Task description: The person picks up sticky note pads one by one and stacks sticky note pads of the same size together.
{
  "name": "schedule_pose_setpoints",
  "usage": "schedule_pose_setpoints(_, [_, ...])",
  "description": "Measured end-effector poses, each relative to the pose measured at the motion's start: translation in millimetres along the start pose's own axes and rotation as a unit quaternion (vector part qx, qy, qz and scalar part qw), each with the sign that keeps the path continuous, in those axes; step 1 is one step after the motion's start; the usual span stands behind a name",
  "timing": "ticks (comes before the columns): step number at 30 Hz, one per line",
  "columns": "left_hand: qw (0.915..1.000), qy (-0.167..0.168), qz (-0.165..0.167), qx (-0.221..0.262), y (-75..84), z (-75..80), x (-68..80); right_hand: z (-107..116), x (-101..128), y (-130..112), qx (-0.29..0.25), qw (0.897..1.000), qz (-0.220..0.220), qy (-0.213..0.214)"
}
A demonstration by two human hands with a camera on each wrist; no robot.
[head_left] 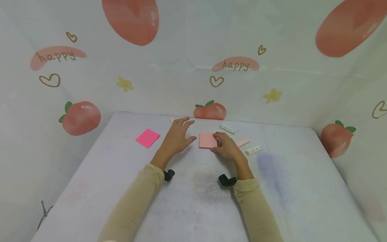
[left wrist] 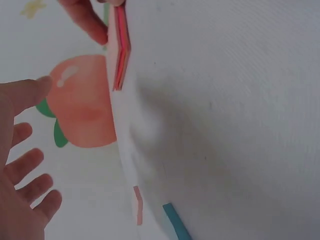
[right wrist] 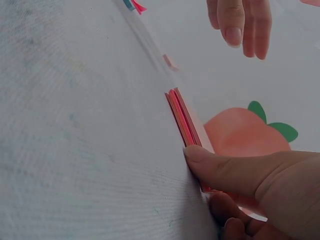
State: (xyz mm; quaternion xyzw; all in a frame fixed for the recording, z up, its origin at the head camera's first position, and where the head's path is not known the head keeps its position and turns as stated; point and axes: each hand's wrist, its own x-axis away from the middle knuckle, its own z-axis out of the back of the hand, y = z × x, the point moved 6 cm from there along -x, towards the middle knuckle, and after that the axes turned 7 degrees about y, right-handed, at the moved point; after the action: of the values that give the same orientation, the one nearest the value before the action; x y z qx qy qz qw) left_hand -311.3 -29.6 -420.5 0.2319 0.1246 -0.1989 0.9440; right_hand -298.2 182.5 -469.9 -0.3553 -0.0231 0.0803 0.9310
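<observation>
A pale pink sticky-note pad [head_left: 207, 140] lies on the white table [head_left: 193, 201] near its far edge. My right hand [head_left: 222, 144] holds the pad's right side. In the right wrist view the thumb [right wrist: 220, 167] presses against the pad's [right wrist: 184, 119] near edge, with the other fingers curled under it. My left hand [head_left: 182, 131] is spread open just left of the pad and holds nothing. Its straight fingers [left wrist: 25, 165] show in the left wrist view, apart from the pad [left wrist: 120, 50].
A bright pink note pad [head_left: 147, 137] lies to the left. A pale pink strip [head_left: 243, 142] and two white-green label strips [head_left: 227, 129] [head_left: 254, 150] lie right of my hands. A small pink piece [head_left: 172, 120] sits behind my left hand. Peach-print cloth walls [head_left: 211, 67] surround the table.
</observation>
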Motion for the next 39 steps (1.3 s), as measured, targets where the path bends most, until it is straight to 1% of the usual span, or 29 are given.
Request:
schedule_pose_setpoints(3, [0.9971, -0.002, -0.029, -0.071, 4.0, -0.2, -0.4, -0.7, -0.2, 0.3, 0.003, 1.000, 0.002, 0.000])
schedule_pose_setpoints(6, [0.9914, -0.015, -0.039, -0.124, 5.1, -2.8, 1.1, -1.3, 0.2, 0.4, 0.007, 1.000, 0.003, -0.002])
schedule_pose_setpoints(9, [0.9881, -0.034, -0.034, -0.146, 2.7, -6.7, 4.0, -1.9, 0.7, 1.3, 0.009, 1.000, 0.000, -0.004])
schedule_pose_setpoints(15, [0.9832, -0.068, -0.022, -0.168, -7.7, -12.9, 10.6, -3.2, 1.6, 2.8, 0.011, 1.000, -0.002, -0.006])
schedule_pose_setpoints(19, [0.9811, -0.075, -0.019, -0.178, -16.4, -14.1, 12.1, -3.3, 2.0, 2.8, 0.007, 1.000, -0.001, -0.006])
schedule_pose_setpoints(25, [0.9830, -0.084, -0.001, -0.163, -30.4, -10.6, 11.7, -3.1, 2.8, 2.5, 0.005, 1.000, 0.001, -0.006])
schedule_pose_setpoints(30, [0.9828, -0.088, 0.020, -0.161, -44.9, -3.7, 11.3, -3.1, 3.3, 1.5, 0.005, 1.000, 0.007, -0.007])
schedule_pose_setpoints(35, [0.9833, -0.082, 0.042, -0.157, -62.4, 4.1, 12.7, -3.0, 2.4, 0.9, 0.006, 1.000, 0.007, -0.005])
schedule_pose_setpoints(39, [0.9849, -0.076, 0.054, -0.146, -75.1, 10.4, 16.5, -3.3, 2.0, 0.9, 0.008, 1.000, 0.002, -0.006])
